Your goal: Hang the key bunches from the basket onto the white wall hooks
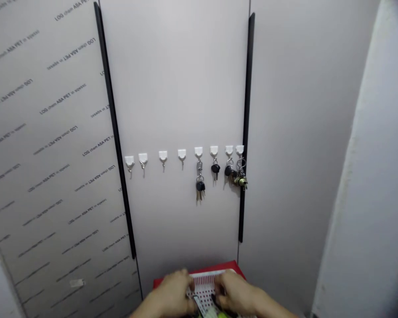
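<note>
My left hand (175, 291) is at the left side of a white perforated plastic basket (205, 280), its fingers curled inward over the inside. Beside its fingertips lies a pale strip-like piece (199, 306); I cannot tell whether they grip it. My right hand (237, 292) reaches in from the other side, fingers bent together by a small black thing (214, 298). Whatever its fingers hold is hidden. Bright green items (222, 315) show at the bottom edge between both hands, partly cut off. The basket rests on a red surface (234, 266).
A row of white adhesive hooks (181, 154) runs across a pale cabinet door (175, 88). Key bunches (200, 186) hang from several right-hand hooks; the left ones are bare. Long black handles (114, 119) flank the door. Printed film (53, 145) covers the left panel; a wall edge (351, 132) stands right.
</note>
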A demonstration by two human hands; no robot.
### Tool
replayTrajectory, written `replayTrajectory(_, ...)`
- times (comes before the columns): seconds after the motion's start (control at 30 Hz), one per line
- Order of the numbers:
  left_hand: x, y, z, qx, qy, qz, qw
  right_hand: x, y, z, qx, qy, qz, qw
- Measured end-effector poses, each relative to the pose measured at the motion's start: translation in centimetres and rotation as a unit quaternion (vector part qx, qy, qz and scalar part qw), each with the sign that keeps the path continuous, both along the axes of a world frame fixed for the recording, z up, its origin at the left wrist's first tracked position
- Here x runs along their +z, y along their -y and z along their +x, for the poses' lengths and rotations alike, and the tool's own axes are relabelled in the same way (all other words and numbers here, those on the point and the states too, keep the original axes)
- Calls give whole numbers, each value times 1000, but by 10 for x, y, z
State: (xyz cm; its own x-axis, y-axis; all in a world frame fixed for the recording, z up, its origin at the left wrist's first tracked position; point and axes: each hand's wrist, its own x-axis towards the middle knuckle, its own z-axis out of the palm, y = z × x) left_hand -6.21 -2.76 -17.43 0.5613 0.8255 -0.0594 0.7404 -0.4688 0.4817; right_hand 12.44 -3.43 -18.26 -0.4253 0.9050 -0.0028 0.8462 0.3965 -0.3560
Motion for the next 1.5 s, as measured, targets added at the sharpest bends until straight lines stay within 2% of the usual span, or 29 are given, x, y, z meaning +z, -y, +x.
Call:
replayTrajectory(0.03,22,-5,4,25,41,36,998,17,-5,4,-4,-36,28,999)
replayTrajectory(0.1,68,-20,16,104,159,117,975,63,-21,9,-44,-145,144,978)
replayTrajectory(0.17,108,-38,33,178,255,176,934,114,-40,12,-118,-243,295,916)
replayTrajectory(0.23,135,-55,51,217,304,214,903,154,-59,13,-171,-299,380,858)
replayTrajectory(0.3,149,-68,66,243,312,225,890,177,-74,12,-207,-301,390,845)
replayTrajectory(0.43,158,-83,80,252,324,197,890,188,-89,10,-230,-294,357,856)
replayTrajectory(0.53,174,-86,80,235,348,194,887,201,-86,10,-232,-318,393,831)
replayTrajectory(0.63,205,-83,78,195,425,215,857,223,-79,11,-216,-315,442,812)
replayTrajectory(0.73,236,-80,75,138,513,222,818,239,-71,10,-179,-295,441,829)
replayTrajectory(0.77,243,-79,74,125,520,224,815,239,-69,10,-164,-283,432,840)
replayTrajectory(0.83,249,-79,71,108,504,228,826,231,-64,10,-132,-247,404,871)
replayTrajectory(0.9,241,-77,66,99,458,223,855,210,-58,11,-96,-201,353,908)
replayTrajectory(0.93,231,-74,64,92,424,213,876,195,-54,12,-76,-176,316,929)
replayTrajectory(1.0,201,-65,58,66,343,186,919,156,-45,14,-40,-122,227,965)
replayTrajectory(1.07,157,-52,52,37,261,160,951,108,-32,17,-16,-67,139,988)
replayTrajectory(1.17,83,-28,45,36,189,110,975,37,-9,21,-54,9,57,997)
replayTrajectory(1.23,38,-14,41,44,152,71,985,2,4,23,-58,37,27,997)
replayTrajectory(1.27,19,-7,39,51,142,58,987,-8,8,24,-50,41,15,998)
replayTrajectory(1.3,4,-1,38,52,129,45,989,-12,10,25,-39,36,3,999)
replayTrajectory(1.37,-18,8,36,53,103,27,993,0,6,31,-33,-12,21,999)
replayTrajectory(1.43,-30,14,35,47,82,15,995,34,-8,39,-76,-107,126,983)
replayTrajectory(1.5,-39,18,35,51,77,14,996,81,-29,49,-164,-211,301,915)
